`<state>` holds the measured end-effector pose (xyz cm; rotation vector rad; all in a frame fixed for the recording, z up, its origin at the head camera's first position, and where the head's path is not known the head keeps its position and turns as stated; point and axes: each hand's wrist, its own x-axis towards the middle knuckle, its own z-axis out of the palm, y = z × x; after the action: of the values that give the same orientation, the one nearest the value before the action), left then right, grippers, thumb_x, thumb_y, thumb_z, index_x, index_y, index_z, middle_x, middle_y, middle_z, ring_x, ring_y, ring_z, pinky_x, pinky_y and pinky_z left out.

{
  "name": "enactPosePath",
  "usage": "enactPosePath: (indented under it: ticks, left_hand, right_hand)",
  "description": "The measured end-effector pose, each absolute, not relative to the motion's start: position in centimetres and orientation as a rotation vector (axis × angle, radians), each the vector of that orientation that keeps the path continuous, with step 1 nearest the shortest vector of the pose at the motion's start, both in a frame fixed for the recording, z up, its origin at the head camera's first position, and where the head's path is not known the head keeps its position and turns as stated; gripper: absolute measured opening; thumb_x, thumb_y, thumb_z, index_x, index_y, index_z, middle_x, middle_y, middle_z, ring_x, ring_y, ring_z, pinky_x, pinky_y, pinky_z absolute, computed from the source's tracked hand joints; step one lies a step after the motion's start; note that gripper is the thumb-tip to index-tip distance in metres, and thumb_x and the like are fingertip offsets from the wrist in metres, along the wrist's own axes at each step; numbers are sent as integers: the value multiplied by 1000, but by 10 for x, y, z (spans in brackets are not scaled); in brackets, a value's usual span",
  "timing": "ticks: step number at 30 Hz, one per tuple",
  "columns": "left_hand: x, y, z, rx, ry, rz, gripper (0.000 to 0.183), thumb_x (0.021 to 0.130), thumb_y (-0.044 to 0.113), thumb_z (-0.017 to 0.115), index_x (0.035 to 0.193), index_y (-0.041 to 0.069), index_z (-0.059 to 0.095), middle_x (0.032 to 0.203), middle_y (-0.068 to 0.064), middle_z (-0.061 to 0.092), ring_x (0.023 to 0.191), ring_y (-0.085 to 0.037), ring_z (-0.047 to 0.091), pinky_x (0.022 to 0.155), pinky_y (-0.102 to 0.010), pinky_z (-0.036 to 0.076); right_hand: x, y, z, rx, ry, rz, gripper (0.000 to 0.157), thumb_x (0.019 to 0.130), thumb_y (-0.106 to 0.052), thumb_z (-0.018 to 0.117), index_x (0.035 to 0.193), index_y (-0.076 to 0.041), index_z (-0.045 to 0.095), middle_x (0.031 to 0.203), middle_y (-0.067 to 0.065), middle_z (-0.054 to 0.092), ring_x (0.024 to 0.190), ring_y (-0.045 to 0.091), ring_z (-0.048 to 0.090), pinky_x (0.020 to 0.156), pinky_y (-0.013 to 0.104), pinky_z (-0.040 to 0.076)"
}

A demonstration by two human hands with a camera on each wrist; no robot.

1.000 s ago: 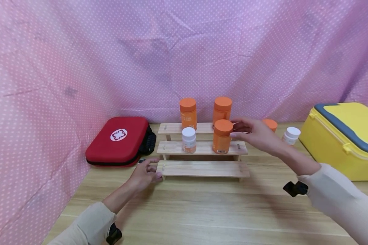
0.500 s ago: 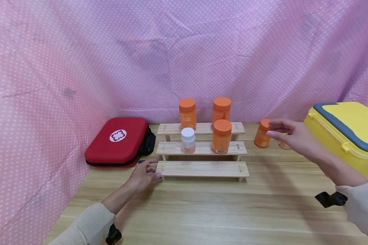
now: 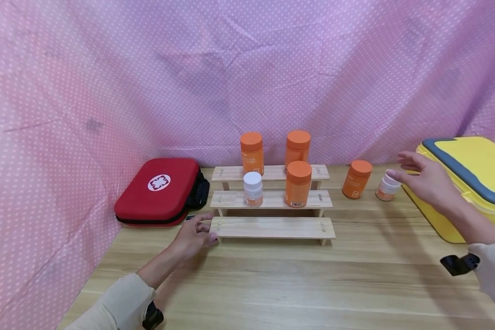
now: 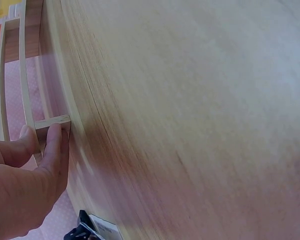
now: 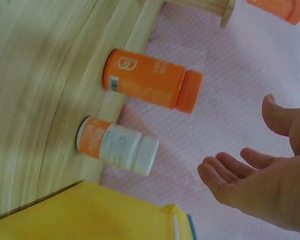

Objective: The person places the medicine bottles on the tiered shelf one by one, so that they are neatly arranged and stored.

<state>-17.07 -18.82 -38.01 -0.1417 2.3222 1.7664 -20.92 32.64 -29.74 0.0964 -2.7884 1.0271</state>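
A three-step wooden display shelf (image 3: pixel 272 228) stands on the table. My left hand (image 3: pixel 191 236) holds the left end of its lowest step; in the left wrist view, the thumb lies at the board and the fingers against the end leg (image 4: pixel 52 121). My right hand (image 3: pixel 431 181) is in the air beside a small white-capped bottle (image 3: pixel 385 190), fingers apart and holding nothing. In the right wrist view, that bottle stands near an orange bottle (image 5: pixel 145 78), with the hand off past their caps. On the middle step are a white bottle (image 3: pixel 253 189) and an orange bottle (image 3: pixel 298 185).
Two more orange bottles (image 3: pixel 252 153) stand on the top step. To the left lies a red first-aid case (image 3: pixel 156 190) with a black handle. A yellow box (image 3: pixel 445 201) with a grey-trimmed lid sits at the right. Behind everything hangs a pink dotted cloth (image 3: pixel 247 82).
My right hand has left the orange bottle on the middle step and moved right, past the loose orange bottle, to the small white one. The left hand has stayed in place.
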Motion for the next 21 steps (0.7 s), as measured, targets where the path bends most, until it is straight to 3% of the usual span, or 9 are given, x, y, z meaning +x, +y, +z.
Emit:
enactPosePath:
  ticks: [3,13,18,20,21]
  left_hand:
    - [-172,-189,-380,-152,2329,1747,59,85,-16,60,139,-3,40,112,-25,61,93,-26,65,81,-39,58]
    - [-170,-188,-379,-120,2312,1772,58,85,-17,59,138,-6,39,111,-27,60,92,-26,65,80,-40,58]
    - [-170,-188,-379,-142,2305,1782,58,85,-17,59,138,-5,40,112,-27,60,94,-29,65,81,-42,58]
    - [-170,-187,-379,-151,2305,1786,58,85,-17,59,138,-5,40,112,-26,60,94,-28,64,81,-42,58]
    - [-170,-187,-379,-153,2305,1785,58,85,-17,59,138,-5,40,112,-26,60,94,-27,64,81,-42,58]
  right_hand:
    - [-216,332,-300,65,-2811,1042,80,95,-45,55,149,5,22,142,36,33,126,56,33,93,70,36]
    - [-243,350,-322,84,-2936,1053,80,100,-38,50,147,12,9,140,45,23,125,61,27,98,71,31]
    - [-249,355,-334,134,-2987,1059,72,102,-31,46,144,17,12,135,49,26,121,62,30,98,69,33]
    - [-250,357,-338,148,-2981,1067,68,103,-28,45,142,19,17,134,48,29,121,60,32,97,68,34]
    - [-250,357,-340,160,-2974,1040,63,103,-27,45,142,18,24,131,46,35,118,58,37,95,63,40]
